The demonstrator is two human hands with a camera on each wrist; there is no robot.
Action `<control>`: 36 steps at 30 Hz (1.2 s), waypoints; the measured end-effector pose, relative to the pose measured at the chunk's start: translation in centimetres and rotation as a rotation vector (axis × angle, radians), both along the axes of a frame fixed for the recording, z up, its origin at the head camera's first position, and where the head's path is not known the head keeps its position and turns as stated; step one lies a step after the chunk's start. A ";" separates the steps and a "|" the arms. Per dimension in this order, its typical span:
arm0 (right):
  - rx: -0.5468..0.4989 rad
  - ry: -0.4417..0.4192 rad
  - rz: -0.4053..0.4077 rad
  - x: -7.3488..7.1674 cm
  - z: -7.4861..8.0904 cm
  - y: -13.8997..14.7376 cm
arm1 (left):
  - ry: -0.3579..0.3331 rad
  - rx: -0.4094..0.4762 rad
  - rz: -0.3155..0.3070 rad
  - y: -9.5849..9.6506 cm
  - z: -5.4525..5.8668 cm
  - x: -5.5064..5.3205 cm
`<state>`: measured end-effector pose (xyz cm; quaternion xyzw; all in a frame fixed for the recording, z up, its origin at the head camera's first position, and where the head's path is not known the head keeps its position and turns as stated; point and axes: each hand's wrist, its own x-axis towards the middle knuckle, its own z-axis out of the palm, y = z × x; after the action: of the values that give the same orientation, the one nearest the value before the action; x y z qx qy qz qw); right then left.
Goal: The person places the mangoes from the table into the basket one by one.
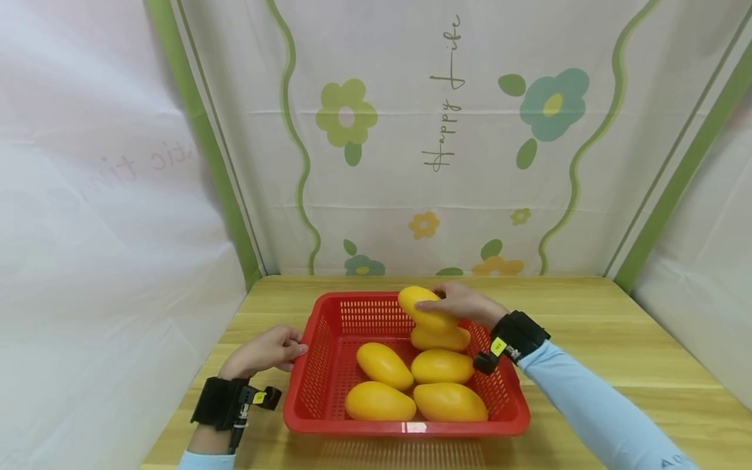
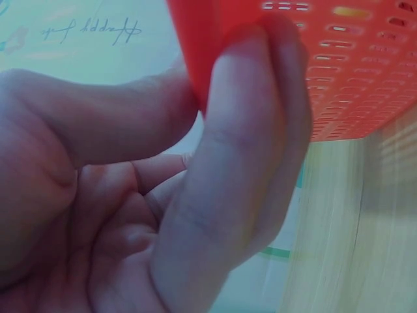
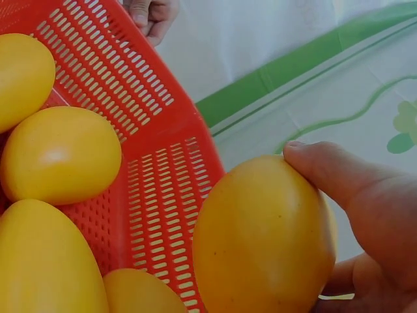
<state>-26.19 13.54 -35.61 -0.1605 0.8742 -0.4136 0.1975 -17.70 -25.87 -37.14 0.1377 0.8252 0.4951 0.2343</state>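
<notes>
My right hand (image 1: 467, 305) grips a yellow mango (image 1: 427, 309) over the back right part of a red plastic basket (image 1: 408, 427). In the right wrist view the held mango (image 3: 264, 238) shows small dark specks, with the thumb along its upper side and other fingers behind it. Directly below it in the head view lies another mango (image 1: 440, 338), partly covered. Several more mangoes, such as one at the left (image 1: 384, 365), rest on the basket floor. My left hand (image 1: 267, 352) pinches the basket's left rim (image 2: 195, 45) between thumb and fingers.
The basket stands on a light wood-grain table (image 1: 611, 339). A white cloth wall (image 1: 388, 183) with printed flowers rises behind the table, and white side walls (image 1: 117, 228) flank it. Black camera straps (image 1: 519, 334) sit on both wrists.
</notes>
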 end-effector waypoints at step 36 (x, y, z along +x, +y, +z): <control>0.112 0.117 0.021 0.1 -2.8 -7.3 | -0.003 0.001 0.002 0.0 0.1 0.0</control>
<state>-26.05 6.26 -38.45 -0.1820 0.9043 -0.3520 0.1590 -17.71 -25.90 -37.09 0.1361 0.8247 0.4961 0.2352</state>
